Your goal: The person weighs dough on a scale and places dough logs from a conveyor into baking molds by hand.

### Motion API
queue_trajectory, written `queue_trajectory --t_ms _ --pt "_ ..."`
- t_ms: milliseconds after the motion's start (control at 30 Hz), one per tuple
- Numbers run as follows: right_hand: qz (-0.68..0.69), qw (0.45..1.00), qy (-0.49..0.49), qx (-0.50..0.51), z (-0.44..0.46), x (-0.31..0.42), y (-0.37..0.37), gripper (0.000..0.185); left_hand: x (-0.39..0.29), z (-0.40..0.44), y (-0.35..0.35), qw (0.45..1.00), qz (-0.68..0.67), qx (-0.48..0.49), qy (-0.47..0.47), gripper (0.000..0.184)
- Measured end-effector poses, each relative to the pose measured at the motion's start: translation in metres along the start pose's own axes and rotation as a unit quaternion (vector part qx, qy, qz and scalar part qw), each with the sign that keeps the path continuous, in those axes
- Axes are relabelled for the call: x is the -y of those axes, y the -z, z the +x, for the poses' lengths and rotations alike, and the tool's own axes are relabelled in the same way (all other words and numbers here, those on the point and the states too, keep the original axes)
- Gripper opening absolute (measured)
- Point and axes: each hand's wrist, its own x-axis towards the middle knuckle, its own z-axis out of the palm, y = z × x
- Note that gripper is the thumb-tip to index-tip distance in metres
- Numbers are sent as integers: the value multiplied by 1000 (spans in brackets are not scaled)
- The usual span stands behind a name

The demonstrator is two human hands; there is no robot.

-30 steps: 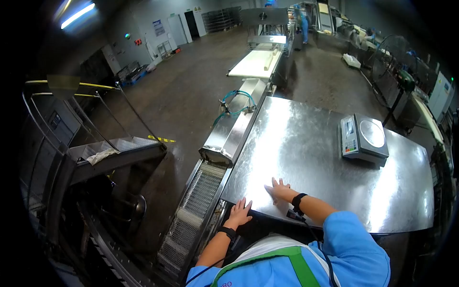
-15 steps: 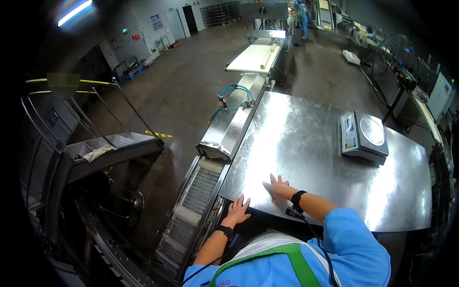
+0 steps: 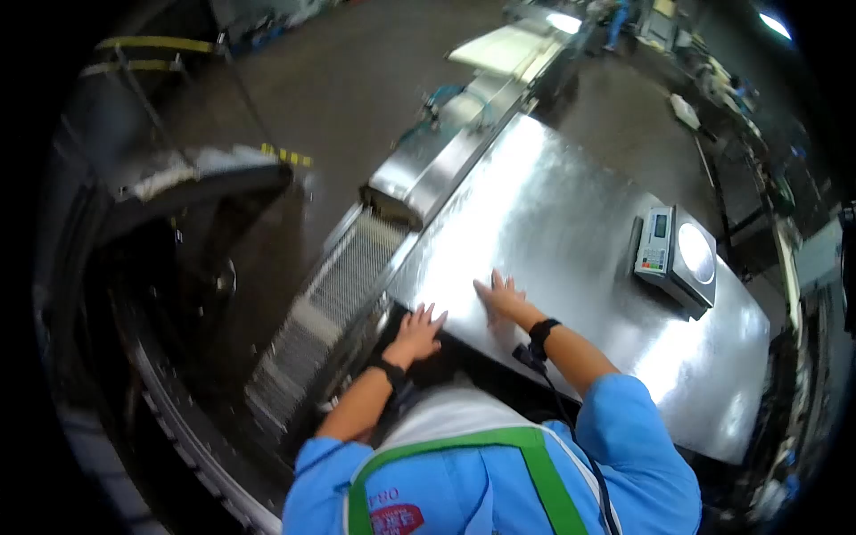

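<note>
Metal below: press lightly, fingers open, with left hand [image 3: 415, 337] by tabletop's [image 3: 571, 232] near-left corner, right hand [image 3: 505, 303] inside near edge.

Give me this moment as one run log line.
left hand: open, at metal table edge | right hand: open, over table | scale: on table | mesh belt: left of table

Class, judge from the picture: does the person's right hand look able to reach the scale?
Probably yes, perhaps with a lean: the right hand is open on the metal table, and nothing visible stands between it and the scale, farther to the right.
</note>
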Motion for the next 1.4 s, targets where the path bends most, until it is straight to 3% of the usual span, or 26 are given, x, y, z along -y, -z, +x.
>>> queue_trajectory --t_ms 100,400,633,1133,1333,1400 --pt "-24 999 -25 41 10 2 -2 103 0 -3 0 1000 -10 -24 -4 69" --pt "-33 999 -11 -10 10 -3 -5 105 0 -8 0 999 -28 -29 -4 70" --pt "-39 998 -36 27 8 3 2 103 1 -8 3 999 -37 -20 -3 70" --pt "-24 1000 -10 3 9 4 4 105 5 -7 8 999 -35 0 -5 70" --pt "-26 999 15 -22 9 10 4 89 4 -8 6 999 -27 -12 -13 71" --pt "-91 987 127 -31 18 26 5 76 4 -8 6 999 -26 -19 -13 71"
